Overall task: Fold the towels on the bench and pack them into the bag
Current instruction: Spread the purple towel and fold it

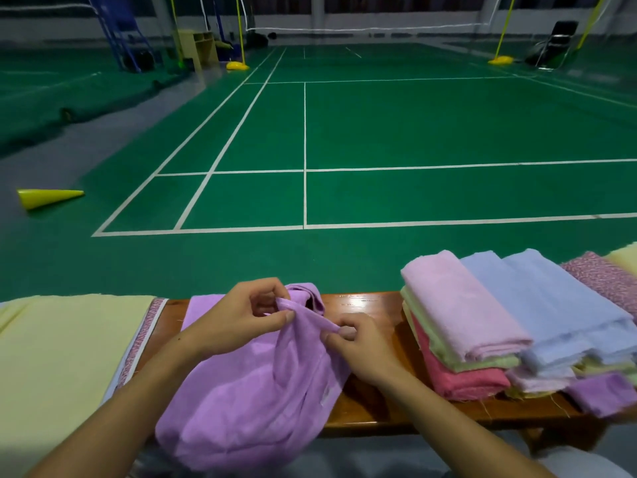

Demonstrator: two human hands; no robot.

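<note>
A purple towel (248, 391) lies bunched on the wooden bench (365, 305) in front of me, hanging over its near edge. My left hand (238, 315) pinches a raised fold of it between thumb and fingers. My right hand (355, 343) pinches the same twisted strip a little to the right. To the right stands a pile of folded towels (482, 326) in pink, green, red and light blue. A pale yellow cloth (62, 346) with a patterned pink edge covers the bench's left end. I see no bag.
Beyond the bench stretches a green court floor (379, 132) with white lines. A yellow cone (48, 198) lies on its side at the left. More patterned and yellow cloths (610, 270) sit at the far right of the bench.
</note>
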